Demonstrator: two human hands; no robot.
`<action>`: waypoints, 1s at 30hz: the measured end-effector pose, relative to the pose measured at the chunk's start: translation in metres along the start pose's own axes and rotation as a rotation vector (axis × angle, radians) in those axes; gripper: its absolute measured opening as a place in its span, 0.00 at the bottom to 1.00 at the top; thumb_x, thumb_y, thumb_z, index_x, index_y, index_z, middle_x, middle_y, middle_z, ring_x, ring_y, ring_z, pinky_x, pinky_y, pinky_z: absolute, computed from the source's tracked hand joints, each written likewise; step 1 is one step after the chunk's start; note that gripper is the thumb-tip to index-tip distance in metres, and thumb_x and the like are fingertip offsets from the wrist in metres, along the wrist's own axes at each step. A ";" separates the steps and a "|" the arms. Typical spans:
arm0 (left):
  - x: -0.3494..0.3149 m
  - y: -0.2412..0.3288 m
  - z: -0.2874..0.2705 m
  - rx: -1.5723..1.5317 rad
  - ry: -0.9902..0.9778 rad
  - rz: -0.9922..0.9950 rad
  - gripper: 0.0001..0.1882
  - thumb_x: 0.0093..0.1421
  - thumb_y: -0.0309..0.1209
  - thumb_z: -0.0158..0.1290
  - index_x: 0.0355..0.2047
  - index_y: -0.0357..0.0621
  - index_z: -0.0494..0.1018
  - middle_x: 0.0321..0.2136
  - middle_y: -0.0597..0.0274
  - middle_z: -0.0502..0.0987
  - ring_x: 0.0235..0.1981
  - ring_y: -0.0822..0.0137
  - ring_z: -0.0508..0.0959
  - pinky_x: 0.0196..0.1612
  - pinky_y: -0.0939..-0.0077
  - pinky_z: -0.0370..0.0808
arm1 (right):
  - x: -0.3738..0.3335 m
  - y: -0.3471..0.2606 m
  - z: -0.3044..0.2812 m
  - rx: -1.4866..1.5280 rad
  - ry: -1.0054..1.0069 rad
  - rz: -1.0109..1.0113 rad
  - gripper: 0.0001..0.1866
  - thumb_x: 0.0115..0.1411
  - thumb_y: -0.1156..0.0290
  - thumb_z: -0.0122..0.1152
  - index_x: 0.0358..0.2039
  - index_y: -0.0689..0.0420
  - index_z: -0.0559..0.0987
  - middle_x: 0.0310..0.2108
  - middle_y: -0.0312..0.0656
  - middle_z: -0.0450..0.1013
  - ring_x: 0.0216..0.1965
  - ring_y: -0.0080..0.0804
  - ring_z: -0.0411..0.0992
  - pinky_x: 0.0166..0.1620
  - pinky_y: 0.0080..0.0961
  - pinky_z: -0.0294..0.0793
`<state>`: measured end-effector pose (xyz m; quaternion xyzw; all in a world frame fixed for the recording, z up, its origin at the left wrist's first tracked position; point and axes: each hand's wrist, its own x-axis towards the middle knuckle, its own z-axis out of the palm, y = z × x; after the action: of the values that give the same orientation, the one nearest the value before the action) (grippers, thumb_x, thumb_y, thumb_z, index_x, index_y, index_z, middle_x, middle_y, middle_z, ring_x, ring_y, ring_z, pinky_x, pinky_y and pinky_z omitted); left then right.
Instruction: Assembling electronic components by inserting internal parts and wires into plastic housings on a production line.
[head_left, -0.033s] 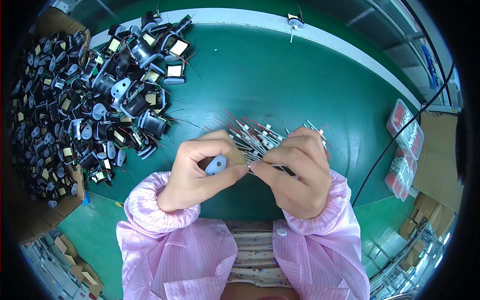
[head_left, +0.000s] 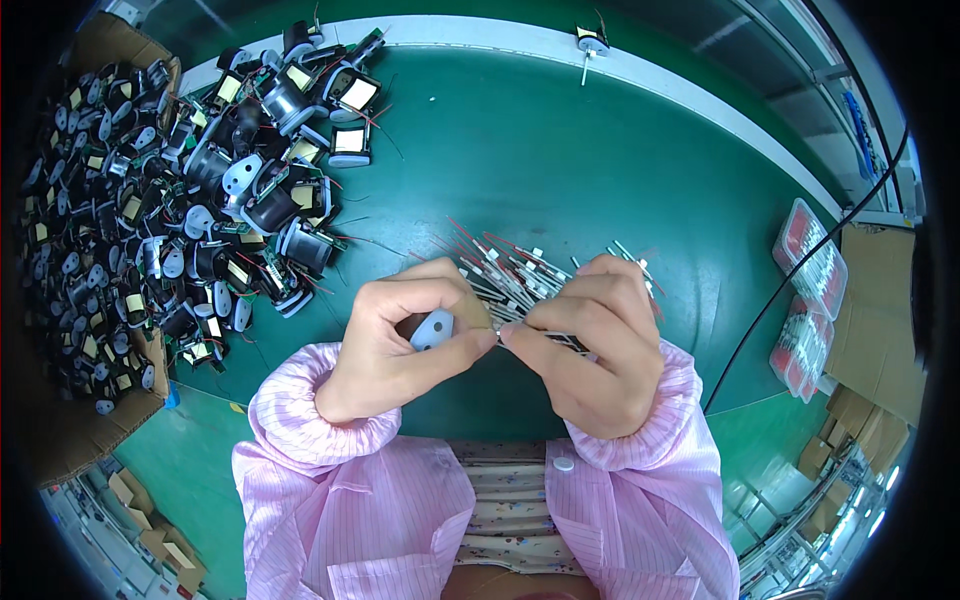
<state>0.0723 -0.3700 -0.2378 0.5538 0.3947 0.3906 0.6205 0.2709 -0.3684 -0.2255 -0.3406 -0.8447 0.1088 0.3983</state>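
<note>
My left hand [head_left: 405, 335] is closed around a small black cylindrical part with a pale grey end cap [head_left: 434, 330] that has holes in it. The rest of that part is hidden in the palm. My right hand [head_left: 600, 350] pinches a thin wire lead [head_left: 563, 340], which runs under its fingers. Both thumbs and fingertips meet in front of me at a small connection too tiny to make out. Just beyond the fingertips lies a loose heap of white and red wire leads [head_left: 510, 280] with small white connectors.
Many black parts [head_left: 285, 105] with grey caps pile up at left, spilling from a cardboard box [head_left: 150, 385]. Clear plastic trays [head_left: 812, 260] of leads stand at right beside cardboard [head_left: 880, 320]. A black cable [head_left: 770, 310] crosses there. One part [head_left: 592, 42] sits on the far ledge.
</note>
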 end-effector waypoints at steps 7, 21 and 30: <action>0.000 -0.001 -0.011 -0.072 -0.009 0.035 0.03 0.50 0.15 0.56 0.24 0.33 0.75 0.26 0.61 0.75 0.28 0.74 0.72 0.31 0.80 0.67 | 0.003 0.003 -0.013 -0.049 0.000 0.019 0.15 0.33 0.73 0.65 0.28 0.55 0.81 0.30 0.35 0.74 0.30 0.31 0.69 0.40 0.37 0.68; -0.005 -0.003 0.002 -0.032 0.040 0.117 0.03 0.52 0.16 0.57 0.24 0.33 0.74 0.24 0.60 0.77 0.24 0.75 0.70 0.28 0.79 0.65 | -0.005 -0.011 0.004 0.831 0.034 0.681 0.08 0.46 0.88 0.63 0.29 0.67 0.80 0.27 0.45 0.76 0.30 0.29 0.74 0.35 0.23 0.70; -0.023 0.000 0.009 -0.450 0.046 -0.165 0.26 0.52 0.11 0.49 0.51 0.39 0.60 0.33 0.65 0.63 0.34 0.73 0.66 0.41 0.79 0.69 | -0.012 -0.006 0.007 1.377 0.308 1.047 0.05 0.59 0.83 0.55 0.36 0.68 0.74 0.31 0.48 0.76 0.33 0.32 0.77 0.39 0.26 0.77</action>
<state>0.0716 -0.3942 -0.2356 0.3583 0.3555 0.4292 0.7490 0.2680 -0.3801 -0.2344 -0.3794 -0.2635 0.7159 0.5236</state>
